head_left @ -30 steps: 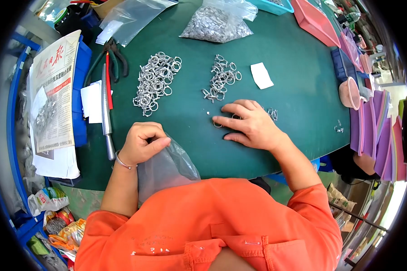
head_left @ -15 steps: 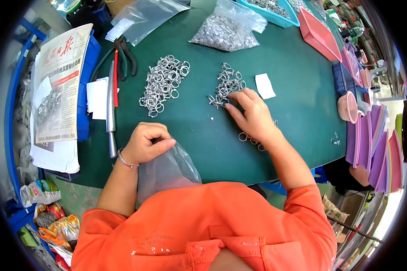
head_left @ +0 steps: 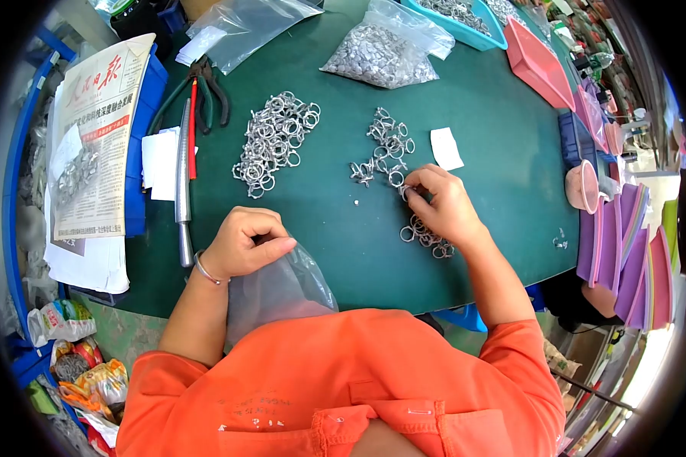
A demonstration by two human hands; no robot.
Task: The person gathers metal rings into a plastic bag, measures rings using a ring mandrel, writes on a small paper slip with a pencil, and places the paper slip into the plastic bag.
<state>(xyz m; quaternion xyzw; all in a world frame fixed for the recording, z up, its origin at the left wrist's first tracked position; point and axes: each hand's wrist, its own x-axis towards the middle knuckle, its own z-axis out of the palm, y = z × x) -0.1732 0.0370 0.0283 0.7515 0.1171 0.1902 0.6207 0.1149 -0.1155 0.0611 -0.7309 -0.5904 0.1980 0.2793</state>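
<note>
My left hand point(head_left: 253, 242) is closed on the edge of a clear plastic bag point(head_left: 286, 286), which hangs down over the table's front edge. My right hand point(head_left: 440, 202) has its thumb and fingers pinched on a silver ring at the lower end of a small ring pile point(head_left: 389, 142). Just below that hand lies another small group of rings point(head_left: 433, 242), partly covered by it. A larger pile of silver rings point(head_left: 276, 145) lies to the left, beyond my left hand. A white paper slip point(head_left: 446, 148) rests right of the small pile.
A ring mandrel point(head_left: 183, 186), pliers point(head_left: 200, 95) and a newspaper point(head_left: 99, 145) on a blue bin are at the left. Toward the back are a filled plastic bag point(head_left: 377, 57), a blue tray point(head_left: 489, 36) and a pink tray point(head_left: 540, 65). A pink cup point(head_left: 581, 186) stands at the right edge.
My right hand has moved toward me and slightly right, drawing a ring away from the small pile and uncovering more of the lower group. My left hand stays on the bag.
</note>
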